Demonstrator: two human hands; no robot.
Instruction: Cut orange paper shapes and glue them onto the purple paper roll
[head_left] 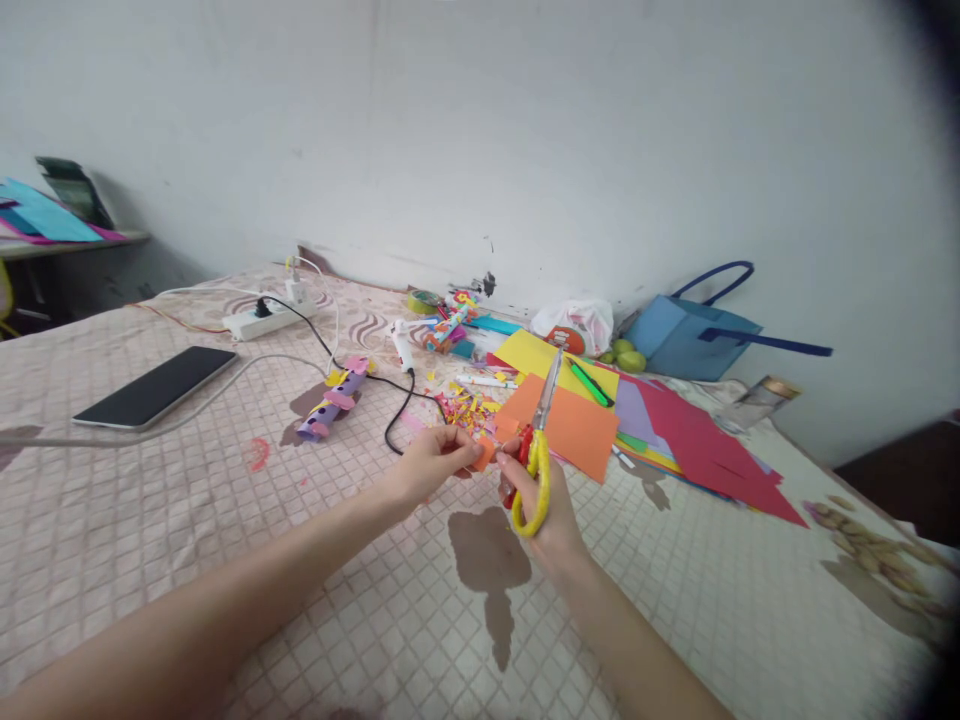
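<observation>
My left hand [442, 460] pinches a small piece of orange paper [484, 455] between thumb and fingers. Close beside it, my right hand [544, 510] is closed around a pair of scissors [538, 460] with yellow and red handles, its blades pointing up and away. The right fingertips come up to the edge of the orange piece; whether they touch it I cannot tell. Just beyond the hands lie a heap of colourful paper scraps [469, 412] and a larger orange sheet [592, 435]. A decorated purple paper roll [335, 400] rests to the left.
A white glue gun [403, 347] with a black cord lies behind the hands. Further left are a tablet [157, 387] and a power strip [270, 318]. Red sheets [712, 450], a green pen [590, 383], a glass jar [761, 400] and a blue bag [690, 340] stand or lie right.
</observation>
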